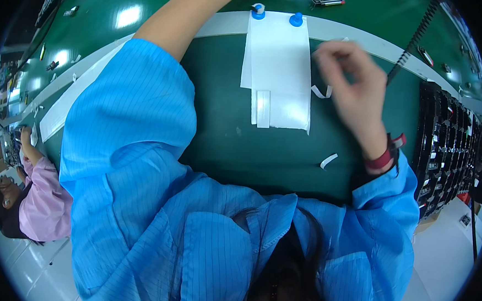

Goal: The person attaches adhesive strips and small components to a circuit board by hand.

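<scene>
— Far left?
— Co-worker in a pink smock [43, 202], bent over another bench, hand on a dark tray.

— Left arm?
— Blue sleeve [127, 116], bare forearm reaching up across the green mat [235, 150] and out of the top edge. Left hand out of view, so impossible to tell its grip.

— Middle?
— White sheet [282, 70] lying flat on the mat, pinned at its far edge by two blue pegs [296, 20], narrow white strips along its lower left corner.

— Right hand?
— Right hand [351, 74] blurred, raised just right of the sheet, fingers curled together; small white strip [322, 92] just below the fingers, hard to say whether pinched. Another loose strip [328, 161] nearer the body.

— Far right?
— Coiled black cable [410, 42], then black trays [445, 146] of small parts.
</scene>
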Demonstrator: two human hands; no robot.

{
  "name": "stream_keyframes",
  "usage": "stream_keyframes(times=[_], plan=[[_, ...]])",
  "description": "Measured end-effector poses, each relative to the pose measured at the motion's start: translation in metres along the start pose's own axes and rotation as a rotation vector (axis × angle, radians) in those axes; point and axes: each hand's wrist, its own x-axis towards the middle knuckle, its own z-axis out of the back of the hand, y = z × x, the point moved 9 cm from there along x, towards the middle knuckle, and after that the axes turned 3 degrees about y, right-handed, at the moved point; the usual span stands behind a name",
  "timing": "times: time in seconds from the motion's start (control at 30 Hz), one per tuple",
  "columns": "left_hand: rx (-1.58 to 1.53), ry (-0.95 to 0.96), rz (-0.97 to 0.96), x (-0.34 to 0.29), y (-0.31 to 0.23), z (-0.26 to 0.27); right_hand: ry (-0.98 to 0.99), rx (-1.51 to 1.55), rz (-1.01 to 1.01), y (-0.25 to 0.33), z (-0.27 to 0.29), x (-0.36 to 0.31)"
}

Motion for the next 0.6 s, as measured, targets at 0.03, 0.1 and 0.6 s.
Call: stream_keyframes(times=[0.03, 0.1, 0.6], plan=[[-0.046, 0.029, 0.045, -0.007, -0.018, 0.007, 0.096, -0.067, 0.061, 0.019, -0.019, -0.006], [-0.115, 0.117, 0.066, -0.022, -0.04, 0.016, 0.135, -0.433, 0.504, 0.064, -0.056, -0.024], [-1.418, 0.319, 0.81, -0.113, -0.053, -0.041, 0.257, -0.033, -0.054, 0.028, -0.073, -0.007]])
